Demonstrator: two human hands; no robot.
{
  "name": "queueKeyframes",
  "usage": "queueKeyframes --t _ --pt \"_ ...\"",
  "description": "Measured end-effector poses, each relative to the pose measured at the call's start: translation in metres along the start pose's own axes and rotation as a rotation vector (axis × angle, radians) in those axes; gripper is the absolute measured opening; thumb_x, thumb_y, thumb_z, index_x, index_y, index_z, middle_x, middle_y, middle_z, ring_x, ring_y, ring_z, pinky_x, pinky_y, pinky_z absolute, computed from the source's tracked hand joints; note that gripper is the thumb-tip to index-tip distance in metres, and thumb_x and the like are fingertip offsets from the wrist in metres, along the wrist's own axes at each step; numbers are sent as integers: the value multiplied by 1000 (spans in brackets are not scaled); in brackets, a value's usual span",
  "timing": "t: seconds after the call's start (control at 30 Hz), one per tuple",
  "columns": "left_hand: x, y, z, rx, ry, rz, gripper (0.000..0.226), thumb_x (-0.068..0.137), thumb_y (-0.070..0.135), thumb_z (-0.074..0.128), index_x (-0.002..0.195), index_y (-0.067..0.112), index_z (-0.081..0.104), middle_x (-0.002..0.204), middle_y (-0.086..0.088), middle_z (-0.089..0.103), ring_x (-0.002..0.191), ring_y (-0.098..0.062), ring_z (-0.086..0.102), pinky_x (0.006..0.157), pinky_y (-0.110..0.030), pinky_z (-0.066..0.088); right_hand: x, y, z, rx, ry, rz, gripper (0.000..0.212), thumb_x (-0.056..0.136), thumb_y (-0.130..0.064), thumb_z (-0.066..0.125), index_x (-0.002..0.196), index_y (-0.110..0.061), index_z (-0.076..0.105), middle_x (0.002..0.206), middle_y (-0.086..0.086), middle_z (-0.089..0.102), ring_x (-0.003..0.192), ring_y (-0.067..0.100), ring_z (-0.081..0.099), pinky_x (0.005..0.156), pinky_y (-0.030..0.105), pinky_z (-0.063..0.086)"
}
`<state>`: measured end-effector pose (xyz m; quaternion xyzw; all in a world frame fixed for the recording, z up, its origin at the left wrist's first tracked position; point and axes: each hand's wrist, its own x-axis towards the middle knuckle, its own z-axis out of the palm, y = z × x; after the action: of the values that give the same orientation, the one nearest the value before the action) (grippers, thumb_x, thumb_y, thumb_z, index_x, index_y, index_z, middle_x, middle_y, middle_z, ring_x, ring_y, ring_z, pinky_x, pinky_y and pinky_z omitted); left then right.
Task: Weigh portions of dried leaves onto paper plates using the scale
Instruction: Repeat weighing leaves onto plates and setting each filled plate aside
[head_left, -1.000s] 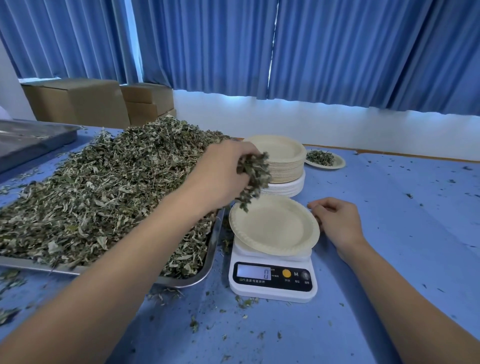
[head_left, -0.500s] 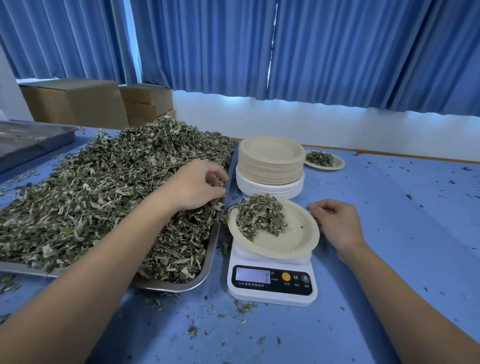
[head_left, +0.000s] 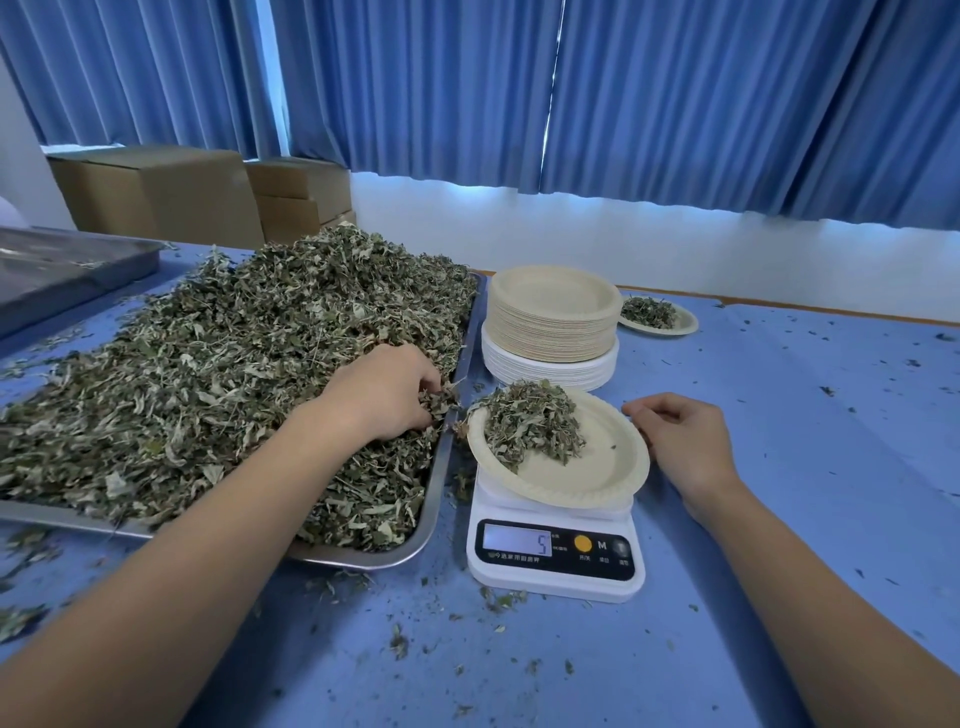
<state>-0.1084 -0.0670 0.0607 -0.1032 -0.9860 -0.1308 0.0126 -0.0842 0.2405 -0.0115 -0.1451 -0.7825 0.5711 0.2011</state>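
Fingers (head_left: 434, 388) of the left hand (head_left: 395, 400) curl down into the dried leaves (head_left: 234, 374), closed round a small tuft at the right edge of the heap, hard against the rim of the metal tray (head_left: 436, 499). Head view, the only one to hand. Paper plate (head_left: 613, 483) sits on the white scale (head_left: 556, 571) just beside that tray rim, so it lies directly right of the gripping fingers and a little toward the person. The carry looks like a short sideways hop over the rim. Portion (head_left: 530, 428) on the plate is heaped on its left half, the side nearest the tray; right half bare. Display (head_left: 543, 544) shows a single digit, read as 5. Right hand (head_left: 685, 441) rests on the blue table (head_left: 805, 519) at the plate's right rim, fingers loosely bent and holding nothing; whether the fingertips touch the rim, cannot tell. Left hand is nearer the leaves, right hand nearer the plate. Judgement: portion under way, a top-up being gathered; dropped on the left heap it may spill over the tray-side rim, so the plate's centre is the better mark. Behind the scale, a stack of empty plates (head_left: 553, 317); beyond it, apart, one filled plate (head_left: 657, 314). Leaf crumbs lie scattered over the table.
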Motion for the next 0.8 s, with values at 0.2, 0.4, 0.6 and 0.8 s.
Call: queueKeyframes --t 0.2,0.4,0.6,0.8 --pt "-3 3 0 54 38 -15 41 85 29 79 124 33 68 120 -4 63 101 -25 60 87 -39 49 2 0 1 -8 6 3 15 93 -10 67 84 -15 78 77 1 77 76 23 74 77 37 61" --pt "-6 8 -11 32 167 -15 30 84 22 77 113 26 71 101 -3 67 93 -29 65 79 -41 53 3 1 0 -16 9 -2 16 93 -12 67 83 -18 79 77 -3 77 77 19 74 76 34 60" --pt "-11 12 -25 -6 320 -57 8 84 21 77 90 20 72 86 -1 68 81 -28 63 68 -36 49 2 0 0 5 -2 10 16 92 -10 66 83 -15 78 76 1 77 69 19 71 75 38 60" --pt "-16 46 -33 -431 251 165 8 84 23 79 80 25 73 69 6 66 50 2 52 44 -11 38 1 -1 -1 17 0 14 18 93 -7 64 82 -14 77 73 2 76 60 12 67 64 31 55"
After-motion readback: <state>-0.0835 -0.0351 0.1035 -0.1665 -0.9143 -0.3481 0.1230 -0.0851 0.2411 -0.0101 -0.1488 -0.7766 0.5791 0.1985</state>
